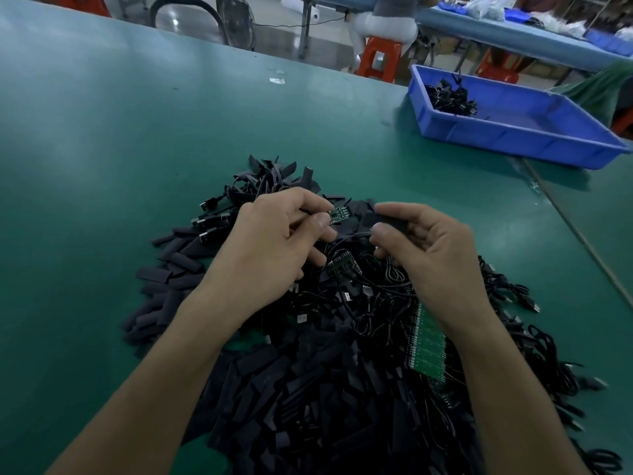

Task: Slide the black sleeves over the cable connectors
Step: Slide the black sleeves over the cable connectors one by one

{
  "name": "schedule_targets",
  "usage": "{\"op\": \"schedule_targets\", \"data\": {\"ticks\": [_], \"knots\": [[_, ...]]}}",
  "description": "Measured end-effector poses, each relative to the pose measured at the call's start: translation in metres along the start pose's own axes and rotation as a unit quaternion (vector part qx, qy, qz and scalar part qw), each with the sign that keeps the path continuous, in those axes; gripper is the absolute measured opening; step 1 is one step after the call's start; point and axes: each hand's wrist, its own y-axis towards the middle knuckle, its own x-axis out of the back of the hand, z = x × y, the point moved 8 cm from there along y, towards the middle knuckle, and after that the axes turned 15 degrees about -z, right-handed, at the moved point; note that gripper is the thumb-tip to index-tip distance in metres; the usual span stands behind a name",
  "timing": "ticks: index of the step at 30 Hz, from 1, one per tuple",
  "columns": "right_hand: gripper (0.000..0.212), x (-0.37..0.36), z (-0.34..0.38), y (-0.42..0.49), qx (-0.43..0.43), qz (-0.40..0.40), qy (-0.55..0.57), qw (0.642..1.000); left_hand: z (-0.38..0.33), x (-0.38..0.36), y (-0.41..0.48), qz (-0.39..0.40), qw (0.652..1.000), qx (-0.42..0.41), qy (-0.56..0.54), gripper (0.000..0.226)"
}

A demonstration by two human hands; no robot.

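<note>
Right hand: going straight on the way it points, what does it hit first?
Probably the small green circuit board pinched by the left hand; the right hand aims its black sleeve at it. Depth unclear.

No text, label or number is legible.

The left hand [274, 234] and right hand [423, 246] face each other, fingers pinching.

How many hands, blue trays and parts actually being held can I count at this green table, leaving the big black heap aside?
Hands: 2, the left hand and the right hand
Blue tray: 1
Held parts: 2, a small green board pinched by the left hand and a black sleeve gripped by the right hand
Total: 5
</note>
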Motion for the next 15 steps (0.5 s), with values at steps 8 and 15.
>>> {"op": "schedule_targets", "data": {"ticks": [8, 15], "knots": [[0.021, -0.0073, 0.0017, -0.0043, 0.010, 0.020, 0.010, 1.000, 0.0019, -0.0020, 0.0001, 0.016, 1.000, -0.004, 0.009, 0.017], [0.016, -0.0056, 0.0013, -0.0036, 0.024, 0.002, 0.011, 1.000, 0.0055, -0.0032, 0.0007, 0.028, 1.000, 0.013, 0.003, 0.015]]}}
